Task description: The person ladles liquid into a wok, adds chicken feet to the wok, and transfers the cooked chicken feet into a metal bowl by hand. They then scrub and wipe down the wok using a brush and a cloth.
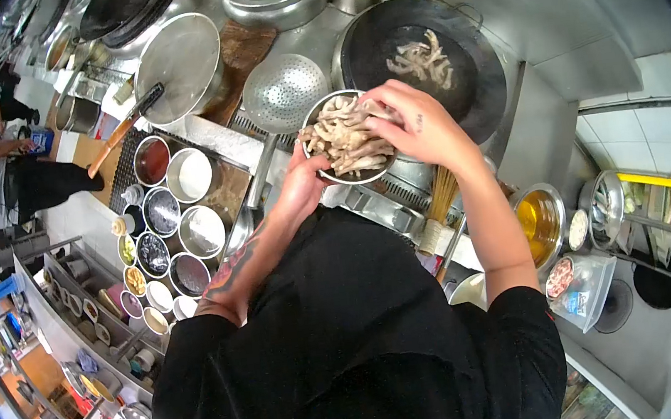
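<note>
My left hand (302, 182) grips a round metal bowl (306, 118) by its side, thumb over the rim. Heaped inside are pale, brownish, finger-shaped food pieces (347, 137) that look like chicken feet. Over the bowl's right side, my right hand (411, 121) is closed with its fingertips on some of these pieces; the exact grip is partly hidden. Just beyond it sits a dark wok (466, 80), where a small pile of similar pieces (422, 61) lies on the bottom. Left of the bowl rests a perforated metal strainer ladle (285, 90).
A large pan (180, 65) and a wooden-handled tool (125, 131) are at upper left. Several seasoning containers (202, 230) crowd the left counter. A bamboo brush (440, 205) and an oil basin (540, 222) stand at right. Another person (6, 187) is at far left.
</note>
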A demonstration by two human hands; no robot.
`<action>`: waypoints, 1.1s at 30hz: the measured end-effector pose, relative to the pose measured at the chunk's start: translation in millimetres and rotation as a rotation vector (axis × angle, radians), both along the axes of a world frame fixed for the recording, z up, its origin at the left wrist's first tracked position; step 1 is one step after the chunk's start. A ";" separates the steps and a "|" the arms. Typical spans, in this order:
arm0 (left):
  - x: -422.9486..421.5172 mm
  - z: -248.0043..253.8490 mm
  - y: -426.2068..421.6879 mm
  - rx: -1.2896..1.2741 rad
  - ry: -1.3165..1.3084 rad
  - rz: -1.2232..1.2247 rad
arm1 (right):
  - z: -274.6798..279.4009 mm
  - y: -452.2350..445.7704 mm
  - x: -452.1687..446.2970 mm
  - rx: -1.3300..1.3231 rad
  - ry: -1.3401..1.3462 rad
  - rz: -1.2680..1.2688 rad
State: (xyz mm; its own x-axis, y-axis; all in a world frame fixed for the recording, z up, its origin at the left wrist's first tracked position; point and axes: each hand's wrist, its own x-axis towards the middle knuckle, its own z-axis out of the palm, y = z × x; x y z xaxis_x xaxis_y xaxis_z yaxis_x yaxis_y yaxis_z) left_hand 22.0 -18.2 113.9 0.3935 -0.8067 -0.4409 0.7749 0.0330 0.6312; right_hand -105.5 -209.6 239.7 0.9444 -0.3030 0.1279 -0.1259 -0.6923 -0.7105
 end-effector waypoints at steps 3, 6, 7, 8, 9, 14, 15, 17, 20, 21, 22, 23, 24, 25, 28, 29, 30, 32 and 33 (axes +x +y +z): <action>0.7 -5.6 -1.9 -0.019 0.004 0.030 | -9.2 12.7 -18.6 0.150 -0.173 -0.096; 2.9 -0.6 -5.3 -0.025 0.010 0.052 | 4.5 35.0 -36.5 0.242 -0.030 -0.018; 5.2 -0.3 -6.7 -0.021 0.008 0.048 | 0.4 45.6 -37.9 0.226 -0.088 -0.061; 6.2 1.3 -7.9 -0.016 0.006 0.043 | -1.5 47.5 -36.2 0.227 -0.087 -0.062; 4.8 8.0 -9.8 -0.015 -0.006 0.057 | -2.9 48.4 -35.4 0.052 -0.076 0.006; 6.7 2.7 -12.9 -0.041 -0.008 0.043 | -11.8 61.6 -24.5 -0.181 -0.116 -0.024; 6.5 4.4 -12.3 -0.048 -0.005 0.041 | -15.4 59.7 -26.9 -0.160 -0.144 -0.033; 5.2 7.6 -11.2 -0.056 -0.001 0.043 | -18.5 51.4 -35.6 -0.157 -0.146 -0.020; 2.7 7.9 -8.3 -0.016 0.009 0.060 | -17.9 45.0 -42.8 -0.134 -0.105 -0.012; 2.7 6.3 -7.1 -0.007 -0.004 0.057 | -17.1 44.4 -42.6 -0.152 -0.072 0.015; 2.4 5.6 -7.3 0.001 -0.017 0.051 | -16.8 43.6 -42.9 -0.170 -0.038 0.039; 1.4 6.4 -8.1 0.000 -0.017 0.043 | -17.6 44.8 -40.6 -0.171 -0.038 0.032; -0.3 7.9 -7.9 0.005 -0.040 0.034 | -19.3 49.2 -35.3 -0.241 0.004 0.035; -1.3 8.7 -7.5 0.010 -0.063 0.026 | -21.5 54.8 -30.0 -0.310 0.047 0.039; -3.2 4.9 -7.0 -0.049 -0.020 0.026 | -33.1 71.6 -18.7 -0.256 -0.004 -0.030; -3.0 5.7 -6.7 -0.050 -0.021 0.022 | -32.9 71.5 -19.1 -0.219 -0.054 -0.023; -2.8 7.1 -5.7 -0.054 -0.008 0.031 | -29.7 71.6 -21.1 -0.221 -0.055 -0.025; -1.9 7.4 -4.6 -0.057 0.007 0.048 | -19.6 73.8 -26.4 -0.214 -0.234 -0.200; -1.1 6.6 -4.0 -0.044 -0.021 0.053 | -19.9 70.7 -32.5 -0.254 -0.207 -0.236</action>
